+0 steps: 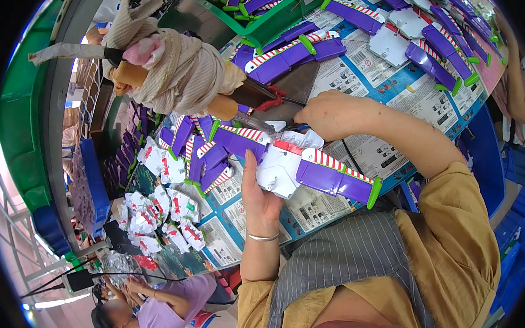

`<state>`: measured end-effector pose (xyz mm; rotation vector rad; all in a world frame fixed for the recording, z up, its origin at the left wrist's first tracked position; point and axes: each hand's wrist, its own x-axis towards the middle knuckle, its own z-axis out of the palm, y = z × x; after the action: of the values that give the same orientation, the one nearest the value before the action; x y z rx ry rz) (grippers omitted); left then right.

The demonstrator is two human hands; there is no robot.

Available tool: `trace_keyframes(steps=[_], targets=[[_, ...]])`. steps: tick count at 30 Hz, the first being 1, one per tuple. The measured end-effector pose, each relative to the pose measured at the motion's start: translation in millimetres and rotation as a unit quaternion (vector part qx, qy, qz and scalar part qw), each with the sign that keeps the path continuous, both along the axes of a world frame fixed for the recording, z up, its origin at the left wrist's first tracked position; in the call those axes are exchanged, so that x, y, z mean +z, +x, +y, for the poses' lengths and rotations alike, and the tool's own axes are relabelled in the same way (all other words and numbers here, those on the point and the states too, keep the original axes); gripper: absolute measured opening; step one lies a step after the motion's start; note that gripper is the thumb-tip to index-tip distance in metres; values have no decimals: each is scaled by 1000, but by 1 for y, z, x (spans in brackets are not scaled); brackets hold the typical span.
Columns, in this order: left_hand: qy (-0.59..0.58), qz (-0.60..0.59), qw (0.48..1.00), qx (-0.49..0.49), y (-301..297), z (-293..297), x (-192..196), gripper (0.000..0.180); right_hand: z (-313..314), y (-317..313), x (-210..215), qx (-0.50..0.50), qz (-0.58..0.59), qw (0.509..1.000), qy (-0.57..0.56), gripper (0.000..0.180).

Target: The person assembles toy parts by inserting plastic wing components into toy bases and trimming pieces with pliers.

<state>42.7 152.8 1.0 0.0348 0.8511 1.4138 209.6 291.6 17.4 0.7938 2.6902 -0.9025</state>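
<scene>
My left hand (259,202), with a bracelet at its wrist, is closed on a toy wing pack (278,172). That pack has a white middle with a red part and two purple wings with red-and-white stripes and green tips. Just beyond it my right hand (331,115) is closed, its fingertips pinched close to a thin dark rod and red threads (272,99). Whatever it holds is hidden. A fixture wrapped in cream cloth (184,71) stands to the left of my right hand. Clear plastic pieces (302,138) lie between the pack and my right hand.
Printed sheets (362,68) cover the table. Purple wings (200,155) and several white-and-red parts (159,215) are heaped at the left. Finished-looking wing packs (400,34) lie at the far right. A green bin (263,27) stands at the back. Another person (172,305) sits at lower left.
</scene>
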Motion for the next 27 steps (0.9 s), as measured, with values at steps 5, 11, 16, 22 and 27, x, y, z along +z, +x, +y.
trace_keyframes(steps=[5,11,16,22,27], targets=[[9,-20,1000,1,0,-1,-1,46,-1,0,-3,-1,1,1000,1,31],[-1,-1,1000,19,2,1,-3,47,1,-1,-3,-4,0,1000,4,30],[-2,9,1000,26,3,3,-1,48,4,-1,-7,-7,5,1000,5,31],[2,-17,1000,10,3,0,-8,46,1,1,-11,-7,7,1000,29,29],[2,-4,1000,25,7,-8,-3,43,-3,-1,-11,-9,-7,999,32,29]])
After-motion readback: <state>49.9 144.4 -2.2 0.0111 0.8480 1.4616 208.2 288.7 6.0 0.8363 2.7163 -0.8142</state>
